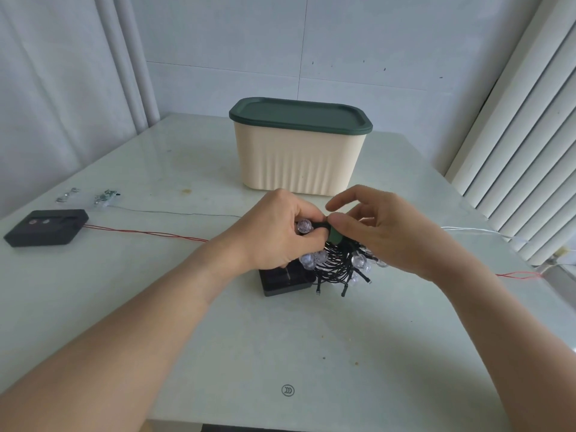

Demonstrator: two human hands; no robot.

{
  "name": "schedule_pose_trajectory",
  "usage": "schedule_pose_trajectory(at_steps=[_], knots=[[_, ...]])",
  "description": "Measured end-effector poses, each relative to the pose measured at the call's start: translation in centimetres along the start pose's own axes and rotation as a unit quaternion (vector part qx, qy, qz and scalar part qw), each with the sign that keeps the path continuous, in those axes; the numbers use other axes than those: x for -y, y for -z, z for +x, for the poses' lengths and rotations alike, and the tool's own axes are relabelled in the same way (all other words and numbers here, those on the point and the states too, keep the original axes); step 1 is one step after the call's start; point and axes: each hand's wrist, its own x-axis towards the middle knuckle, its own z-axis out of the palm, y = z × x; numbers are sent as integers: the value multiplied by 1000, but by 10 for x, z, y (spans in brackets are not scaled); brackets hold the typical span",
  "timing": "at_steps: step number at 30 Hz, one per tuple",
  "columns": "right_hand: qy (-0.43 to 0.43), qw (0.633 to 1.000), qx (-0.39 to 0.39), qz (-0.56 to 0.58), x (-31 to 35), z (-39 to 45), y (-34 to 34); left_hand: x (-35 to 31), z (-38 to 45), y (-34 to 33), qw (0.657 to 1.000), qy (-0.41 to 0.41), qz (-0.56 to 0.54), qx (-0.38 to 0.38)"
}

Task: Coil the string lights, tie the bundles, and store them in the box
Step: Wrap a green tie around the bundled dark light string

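Black-wired coil (pixel 335 263) held at table centre, box (pixel 300 157) at 12 o'clock, lidded | left hand (pixel 274 232) clamped on bundle | right hand (pixel 383 232) pinching green tie (pixel 335 236) | step: tying | next: tie to be cinched

A pale glossy desk (pixel 218 338) carried a cream ribbed box (pixel 299 163) with a dark green lid (pixel 299 115) at the back, a black battery case (pixel 46 227) with red wires (pixel 146 233) at the left, and another black case (pixel 285 280) near the middle.
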Motion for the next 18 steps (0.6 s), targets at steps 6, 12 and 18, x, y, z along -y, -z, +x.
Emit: schedule_pose_trajectory(at_steps=[6, 12, 18], knots=[[8, 994, -97, 56, 2, 0, -10, 0, 0, -3, 1000, -14, 6, -1], [-10, 998, -68, 11, 5, -3, -4, 2, 0, -1, 1000, -3, -1, 1], [33, 997, -16, -63, 8, -5, 2, 6, 3, 0, 999, 23, -15, -20]])
